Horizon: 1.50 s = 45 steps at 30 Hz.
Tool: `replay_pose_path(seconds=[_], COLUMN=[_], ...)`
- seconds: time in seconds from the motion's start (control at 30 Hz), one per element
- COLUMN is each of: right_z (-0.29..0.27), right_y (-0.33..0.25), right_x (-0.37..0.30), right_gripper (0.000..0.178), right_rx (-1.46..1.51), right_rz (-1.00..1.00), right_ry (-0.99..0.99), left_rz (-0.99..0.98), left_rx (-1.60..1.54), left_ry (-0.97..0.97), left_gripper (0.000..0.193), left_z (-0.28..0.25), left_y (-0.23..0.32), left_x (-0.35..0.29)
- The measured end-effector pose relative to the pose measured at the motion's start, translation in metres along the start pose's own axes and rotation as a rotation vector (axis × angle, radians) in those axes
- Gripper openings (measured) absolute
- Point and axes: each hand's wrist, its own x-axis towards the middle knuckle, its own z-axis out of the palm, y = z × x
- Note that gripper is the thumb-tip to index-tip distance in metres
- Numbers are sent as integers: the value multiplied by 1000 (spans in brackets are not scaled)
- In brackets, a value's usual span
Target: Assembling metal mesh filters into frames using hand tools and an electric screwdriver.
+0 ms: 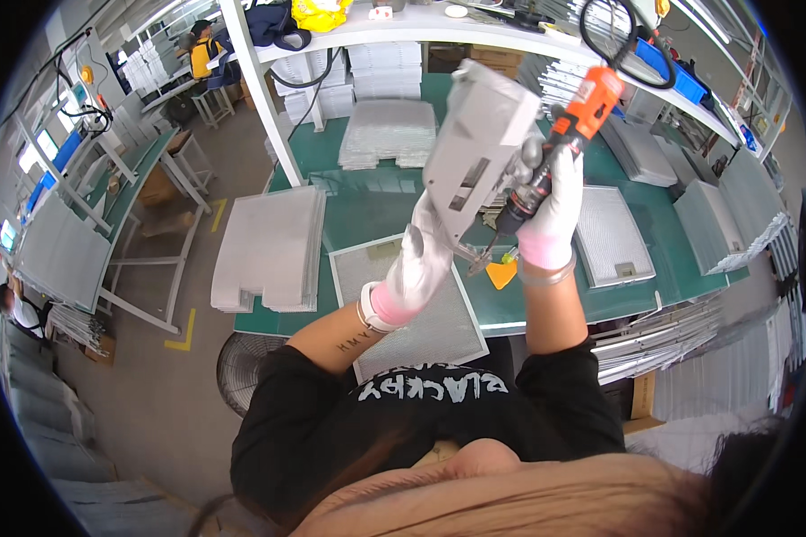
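One pale-grey slotted housing (479,134) held above green tabletop (349,206), probably stiff, light, best gripped by rims; left hand (421,264) clasping its near end, right hand (553,210) wrapped round orange-and-black power screwdriver (587,109)

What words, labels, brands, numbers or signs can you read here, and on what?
I won't copy wording, but here's where it is:
Black shirt: large white lettering.
Left forearm: small dark letters.
Orange-and-black power driver: a pale label, too small to read.
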Motion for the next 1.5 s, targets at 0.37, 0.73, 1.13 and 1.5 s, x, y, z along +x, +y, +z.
replay_pose_path(seconds=[0.37, 0.73, 1.13, 1.5], right_z=[-4, 2, 8, 20], right_y=[-29, -26, -9, 4], right_x=[24, 41, 3, -25], right_gripper=[26, 21, 41, 67], right_rx=[107, -160, -24, 35], right_rz=[-14, -5, 156, 185], right_ry=[16, -73, -51, -142], left_rz=[-181, -451, 230, 153], left_rx=[1954, 2043, 1841, 1761], left_ry=[127, -57, -227, -124], left_gripper=[59, 31, 26, 31], left_z=[-216, -183, -7, 6], left_y=[-17, -3, 24, 21], left_x=[-6, 3, -86, -107])
